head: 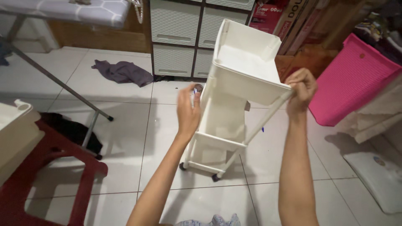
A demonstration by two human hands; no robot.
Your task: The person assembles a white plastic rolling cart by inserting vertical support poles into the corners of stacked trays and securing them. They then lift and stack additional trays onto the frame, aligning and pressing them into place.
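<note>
A white plastic trolley (245, 71) with stacked trays and small black wheels stands tilted on the tiled floor in front of me. My right hand (301, 88) is closed around the near right corner of its top tray, where a white upright post meets the rim. My left hand (187, 109) is raised beside the trolley's left side, fingers loosely curled around a small object that is too small to identify. The lower tray (220, 140) sits between my forearms.
An ironing board (71, 10) with metal legs stands at the upper left. A red stool (50, 167) is at the lower left, a grey cloth (123, 72) on the floor, white drawers (180, 33) behind, a pink basket (354, 79) and a white scale (379, 175) at right.
</note>
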